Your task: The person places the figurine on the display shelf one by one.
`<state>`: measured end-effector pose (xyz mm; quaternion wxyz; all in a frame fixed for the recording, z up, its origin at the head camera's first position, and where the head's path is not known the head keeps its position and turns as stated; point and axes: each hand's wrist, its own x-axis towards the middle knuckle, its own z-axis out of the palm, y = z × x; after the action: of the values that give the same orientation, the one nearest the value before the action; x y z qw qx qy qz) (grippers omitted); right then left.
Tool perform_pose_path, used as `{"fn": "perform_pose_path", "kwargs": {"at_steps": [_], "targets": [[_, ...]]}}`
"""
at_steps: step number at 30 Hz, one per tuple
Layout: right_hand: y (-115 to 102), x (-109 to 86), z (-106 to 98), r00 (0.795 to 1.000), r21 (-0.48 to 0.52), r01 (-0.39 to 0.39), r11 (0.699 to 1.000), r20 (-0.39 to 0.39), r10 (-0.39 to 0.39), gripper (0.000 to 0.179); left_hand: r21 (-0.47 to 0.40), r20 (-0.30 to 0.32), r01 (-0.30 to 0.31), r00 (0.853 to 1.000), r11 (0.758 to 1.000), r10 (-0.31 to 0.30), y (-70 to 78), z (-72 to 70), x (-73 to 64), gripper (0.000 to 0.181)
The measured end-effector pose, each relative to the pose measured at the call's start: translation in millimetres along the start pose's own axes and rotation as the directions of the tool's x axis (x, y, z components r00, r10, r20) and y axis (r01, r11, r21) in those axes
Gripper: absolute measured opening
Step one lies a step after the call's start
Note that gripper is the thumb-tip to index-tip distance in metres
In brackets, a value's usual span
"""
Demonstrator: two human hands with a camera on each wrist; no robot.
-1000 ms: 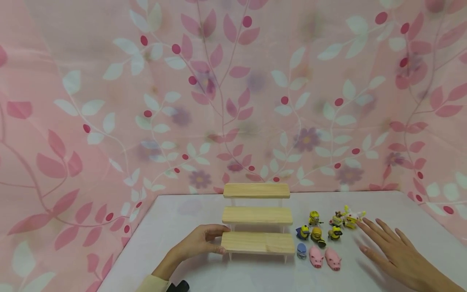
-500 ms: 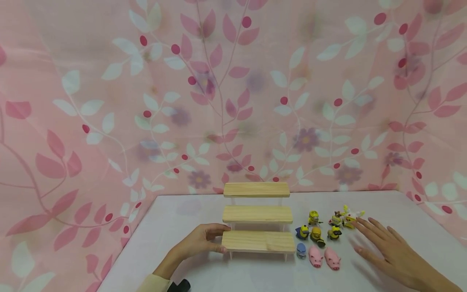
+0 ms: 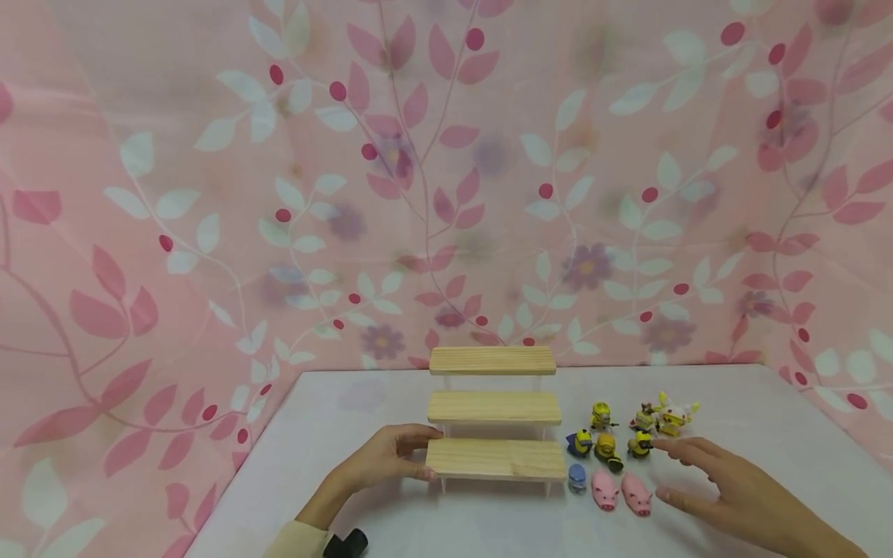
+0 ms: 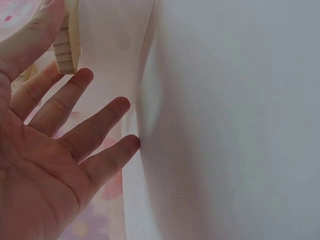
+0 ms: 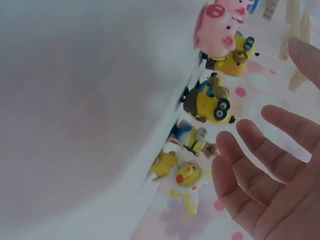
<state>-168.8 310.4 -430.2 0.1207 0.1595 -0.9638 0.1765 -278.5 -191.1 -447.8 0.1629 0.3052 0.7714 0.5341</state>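
A three-tier wooden display stand [image 3: 495, 457] stands on the white table, its shelves bare. My left hand [image 3: 384, 463] pinches the left end of the lowest board between thumb and forefinger; in the left wrist view the other fingers [image 4: 100, 130] spread loosely below the board end [image 4: 66, 47]. To the right of the stand is a group of small toy figures. My right hand [image 3: 746, 492] holds nothing, fingers relaxed, just right of a yellow minion figure [image 3: 639, 444] and a pink pig [image 3: 636, 494]. In the right wrist view its fingertips are apart from the goggled minion [image 5: 210, 106].
A second pink pig [image 3: 604, 490] and a small blue figure [image 3: 577, 479] stand in the front row. Several more minions, such as one in orange [image 3: 605, 446], are behind. A white-and-yellow figure [image 3: 672, 418] is at the back right. Floral cloth [image 3: 446, 194] hangs behind the table.
My right hand has moved left and toward the near side, from beside the white-and-yellow figure to beside the goggled minion and pig. The left hand keeps its hold on the stand.
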Motion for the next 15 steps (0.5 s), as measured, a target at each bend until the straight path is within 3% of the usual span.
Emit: {"fn": "perform_pose_path", "kwargs": {"at_steps": [10, 15], "targets": [[-5.7, 6.3, 11.6, 0.994, 0.092, 0.040, 0.995, 0.100, -0.049, 0.049, -0.026, 0.003, -0.002, 1.000, 1.000, 0.002, -0.1, -1.6, 0.7, 0.059], [-6.9, 10.7, 18.2, 0.988, 0.085, 0.073, 0.994, 0.128, -0.084, 0.049, -0.039, 0.005, 0.014, 1.000, 0.999, -0.014, -0.5, -0.9, 0.6, 0.059]]}}
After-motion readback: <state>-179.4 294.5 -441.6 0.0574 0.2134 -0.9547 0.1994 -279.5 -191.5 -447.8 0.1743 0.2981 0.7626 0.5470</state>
